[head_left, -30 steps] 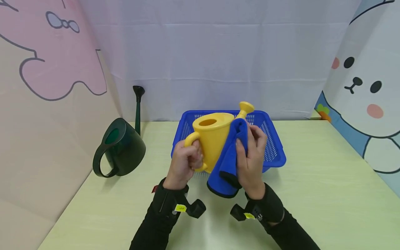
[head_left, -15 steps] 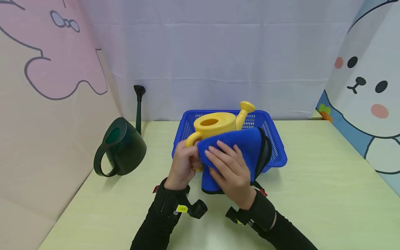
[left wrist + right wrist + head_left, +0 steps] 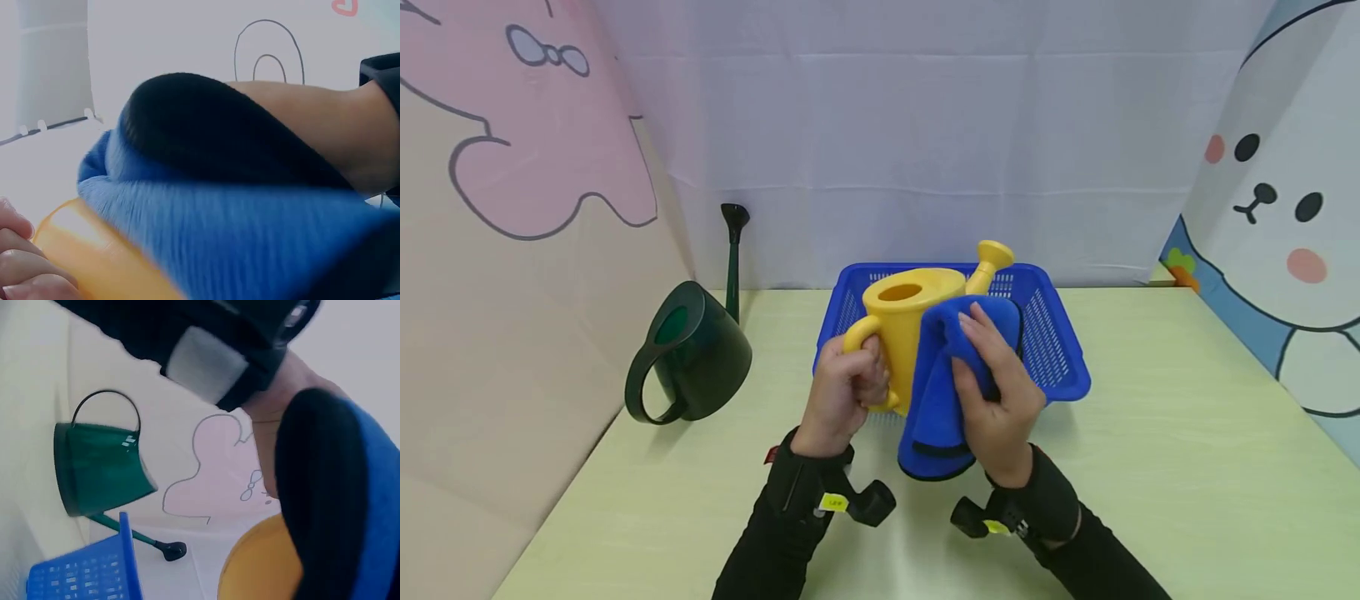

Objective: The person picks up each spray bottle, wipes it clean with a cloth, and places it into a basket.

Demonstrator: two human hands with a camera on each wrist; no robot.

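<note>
A yellow watering can [image 3: 901, 329] is held upright, its spout and rose pointing to the back right. My left hand [image 3: 846, 387] grips its handle, fingers curled round it. In my right hand [image 3: 1002, 400] is a folded blue cloth [image 3: 936, 408] with black edging, pinched between thumb and fingers. The cloth lies against the right side of the can and covers the lower spout. In the left wrist view the cloth [image 3: 250, 231] fills the middle, over the yellow can wall [image 3: 106, 256].
Behind the can stands a blue plastic basket [image 3: 1060, 367] with slotted walls. A dark green watering can [image 3: 707, 367] with a long spout stands on the table [image 3: 1187, 467] at the left. White and cartoon-printed curtains enclose the back and sides.
My right hand swept left across the front of the can with the cloth spread out, then came back right, the cloth now bunched at the spout side. My left hand stays on the handle.
</note>
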